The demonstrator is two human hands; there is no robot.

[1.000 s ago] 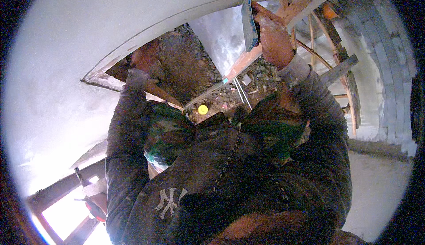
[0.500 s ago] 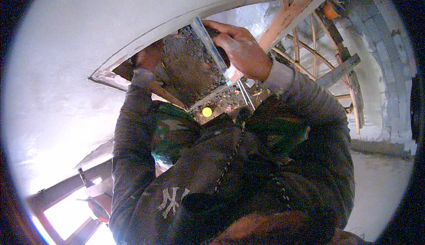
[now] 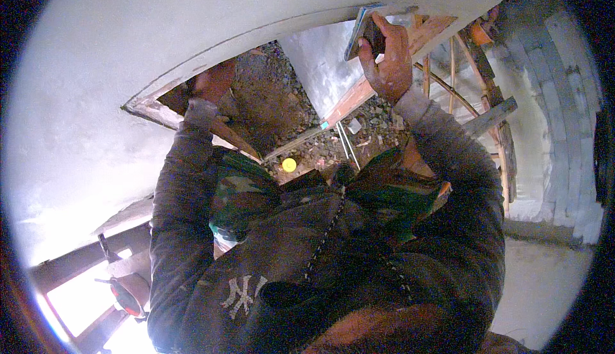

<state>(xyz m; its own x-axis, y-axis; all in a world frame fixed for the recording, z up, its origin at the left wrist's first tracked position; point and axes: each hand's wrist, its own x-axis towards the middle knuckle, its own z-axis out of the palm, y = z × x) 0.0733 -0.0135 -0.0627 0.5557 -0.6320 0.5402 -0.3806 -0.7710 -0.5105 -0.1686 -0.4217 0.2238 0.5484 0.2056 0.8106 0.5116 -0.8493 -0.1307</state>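
My right hand is raised at the upper middle, its fingers wrapped round the dark handle of a plastering trowel. The trowel's flat plate is bluish-edged, seen nearly edge-on, close under the curved rim of the pale plastered wall. Below it stretches a smooth grey panel bordered by a reddish wooden plank. My left hand is at the left corner of the opening, beside a wooden edge; its fingers are in shadow and largely hidden.
Rubble and dirt lie on the ground below, with a yellow round lid and two thin white rods. Wooden poles and boards lean at the right before a grey block wall. A window frame is at lower left.
My right hand has carried the trowel up and to the right, uncovering more of the grey panel. My left hand has stayed nearly in place.
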